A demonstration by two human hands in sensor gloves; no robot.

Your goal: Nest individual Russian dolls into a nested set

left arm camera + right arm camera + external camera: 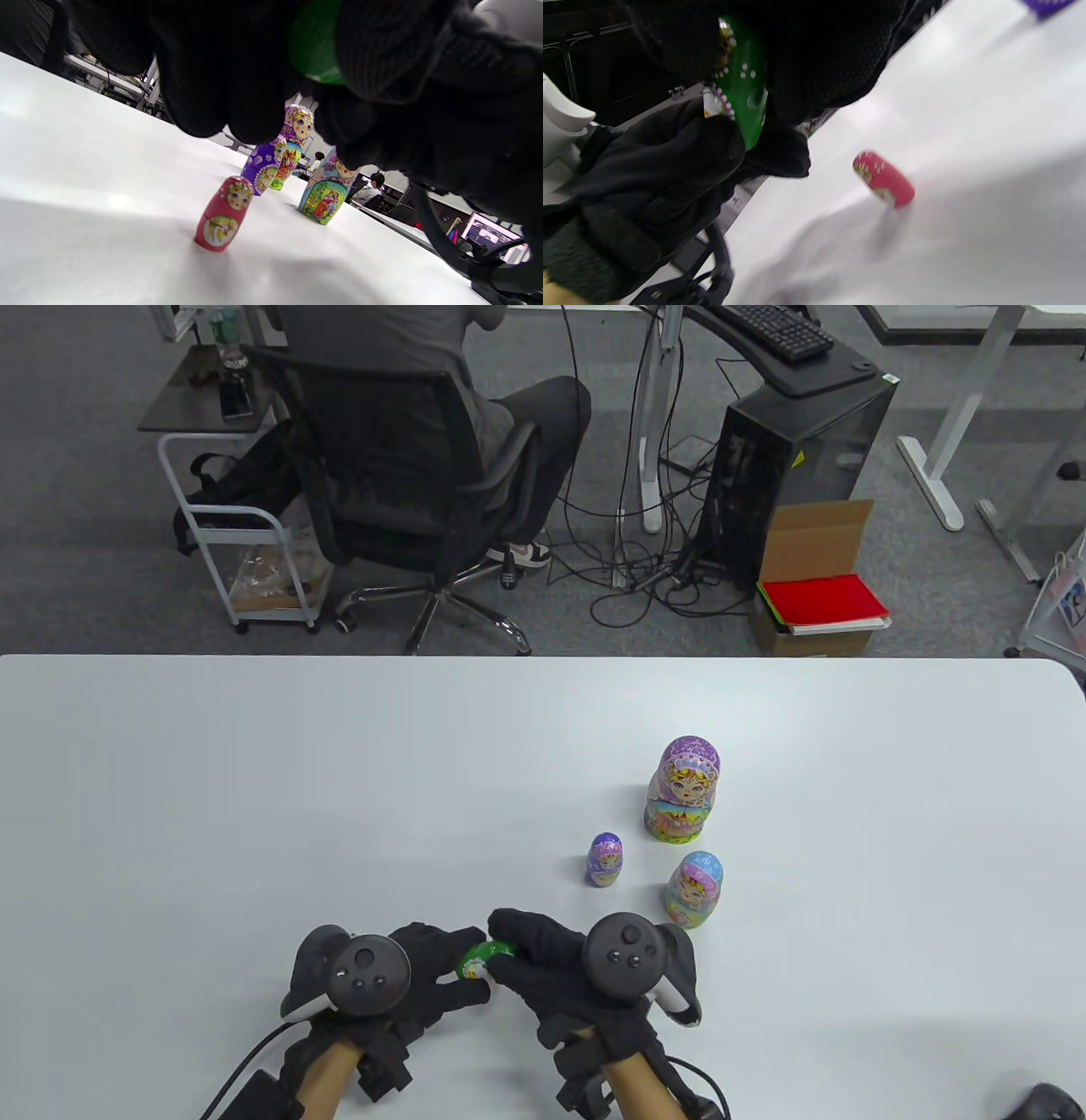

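Note:
Both gloved hands grip a small green doll (480,959) between them, just above the table near its front edge. My left hand (458,976) holds one end and my right hand (507,948) the other. The green doll also shows in the left wrist view (316,51) and the right wrist view (742,84), mostly covered by fingers. A tiny red doll (225,214) stands on the table under the hands; it also shows in the right wrist view (883,179) and is hidden in the table view. A large pink-purple doll (684,789), a small purple doll (604,858) and a blue doll (696,889) stand upright to the right.
The white table (254,814) has its far edge at mid-frame; beyond it a person sits in an office chair (399,475). A dark object (1042,1101) lies at the table's front right corner.

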